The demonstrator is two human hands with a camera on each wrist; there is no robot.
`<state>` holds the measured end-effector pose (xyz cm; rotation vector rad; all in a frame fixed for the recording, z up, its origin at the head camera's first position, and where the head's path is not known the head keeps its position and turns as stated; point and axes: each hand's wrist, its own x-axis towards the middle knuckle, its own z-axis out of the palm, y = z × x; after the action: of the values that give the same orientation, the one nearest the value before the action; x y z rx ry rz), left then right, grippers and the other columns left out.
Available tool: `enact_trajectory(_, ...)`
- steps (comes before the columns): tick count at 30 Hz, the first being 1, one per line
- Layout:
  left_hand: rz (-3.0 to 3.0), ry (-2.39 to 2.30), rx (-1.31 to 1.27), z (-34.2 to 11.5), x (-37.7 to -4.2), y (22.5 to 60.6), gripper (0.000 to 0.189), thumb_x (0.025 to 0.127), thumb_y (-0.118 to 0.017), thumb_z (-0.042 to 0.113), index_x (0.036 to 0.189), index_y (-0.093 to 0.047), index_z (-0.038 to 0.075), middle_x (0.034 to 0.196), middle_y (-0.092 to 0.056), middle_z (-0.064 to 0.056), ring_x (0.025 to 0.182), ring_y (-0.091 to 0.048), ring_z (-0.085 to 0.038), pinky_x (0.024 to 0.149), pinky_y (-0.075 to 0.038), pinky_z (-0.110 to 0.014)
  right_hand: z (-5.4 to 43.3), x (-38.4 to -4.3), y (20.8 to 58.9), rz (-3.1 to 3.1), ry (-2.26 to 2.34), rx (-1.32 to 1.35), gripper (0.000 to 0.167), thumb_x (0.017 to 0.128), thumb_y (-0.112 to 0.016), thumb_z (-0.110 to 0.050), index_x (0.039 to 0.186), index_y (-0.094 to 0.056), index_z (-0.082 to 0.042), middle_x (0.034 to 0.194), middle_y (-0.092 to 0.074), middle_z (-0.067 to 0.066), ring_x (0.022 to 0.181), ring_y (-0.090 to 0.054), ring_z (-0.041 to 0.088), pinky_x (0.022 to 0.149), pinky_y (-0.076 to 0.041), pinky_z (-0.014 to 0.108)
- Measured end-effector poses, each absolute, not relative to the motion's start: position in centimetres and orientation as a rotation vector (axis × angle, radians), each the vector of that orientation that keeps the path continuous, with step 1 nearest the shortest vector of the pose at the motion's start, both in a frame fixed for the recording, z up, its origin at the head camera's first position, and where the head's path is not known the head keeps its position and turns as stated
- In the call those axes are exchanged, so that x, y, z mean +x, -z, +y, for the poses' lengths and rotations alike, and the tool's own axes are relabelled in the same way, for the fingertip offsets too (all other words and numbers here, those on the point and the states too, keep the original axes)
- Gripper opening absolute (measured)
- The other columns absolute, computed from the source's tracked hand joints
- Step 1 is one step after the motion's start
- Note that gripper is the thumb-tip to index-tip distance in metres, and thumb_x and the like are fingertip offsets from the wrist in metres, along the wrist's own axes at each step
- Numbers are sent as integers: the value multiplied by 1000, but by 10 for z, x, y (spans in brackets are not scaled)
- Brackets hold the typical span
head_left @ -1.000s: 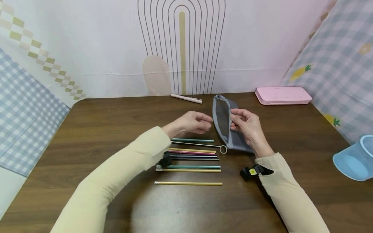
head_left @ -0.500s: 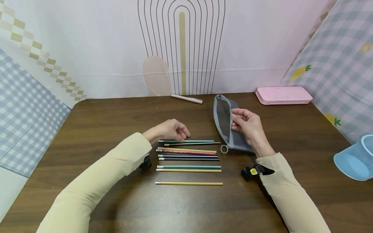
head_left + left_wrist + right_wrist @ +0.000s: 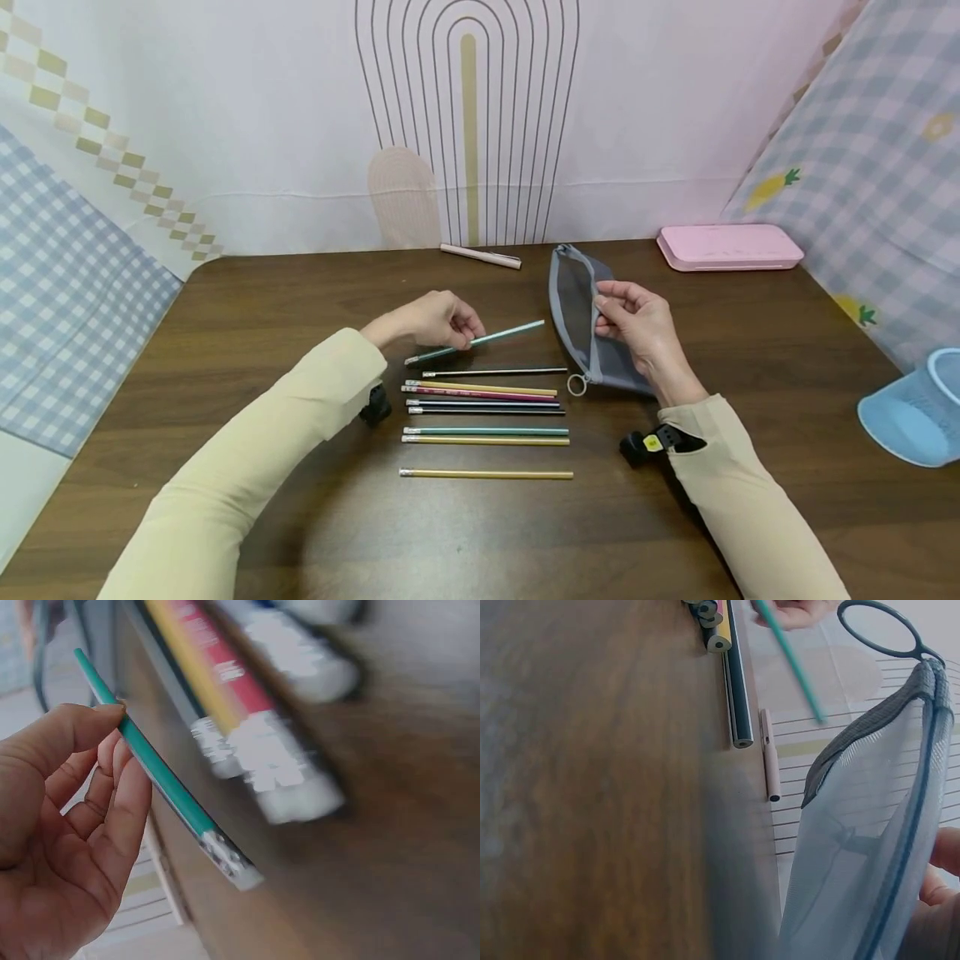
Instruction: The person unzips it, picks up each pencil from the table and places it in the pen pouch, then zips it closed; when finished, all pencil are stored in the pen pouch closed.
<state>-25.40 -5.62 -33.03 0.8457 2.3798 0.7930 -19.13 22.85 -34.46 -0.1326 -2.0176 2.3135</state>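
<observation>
A green pencil (image 3: 161, 774) with a white eraser is pinched between the thumb and fingers of my left hand (image 3: 442, 321). Its far end tilts up toward the pouch, while its eraser end hangs low over the table. My right hand (image 3: 636, 327) grips one edge of a grey mesh zip pouch (image 3: 573, 304), whose mouth gapes toward the left hand. A ring (image 3: 577, 384) hangs from the zip. Below the left hand, several pencils lie in a rough row: a dark one (image 3: 495, 372), yellow and red ones side by side, then dark, green and yellow ones.
One yellow pencil (image 3: 486, 473) lies apart, nearest the front. A pale pink pen (image 3: 480, 255) rests at the back, and a pink case (image 3: 730, 247) at the back right. On the right side a blue mesh cup (image 3: 911, 408) lies tipped. Patterned cloths border the table (image 3: 225, 333).
My left hand has moved left from the pouch to the pencils, taken hold of the farthest green one and raised its tip off the table. The right hand keeps holding the pouch.
</observation>
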Motion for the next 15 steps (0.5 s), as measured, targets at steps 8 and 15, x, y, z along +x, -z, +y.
enact_trajectory(8,2052,-1254,556,-32,-258,325,28,90,-56,2,117,-57,-7,106,-65,-22,77,-62,-8,67,-55,-20,227,-190,344,-2038,-2303,-121,13,90,-58,1,100,-59,-6,67,-59,-4,55,-57,4,51,-53,16)
enact_trajectory(15,1687,-1652,166,10,-253,331,35,96,-51,3,130,-49,-5,122,-59,-21,86,-64,-13,66,-55,-17,224,-190,345,-2033,-2320,-114,14,90,-58,2,100,-59,-6,67,-59,-4,55,-57,4,51,-53,16)
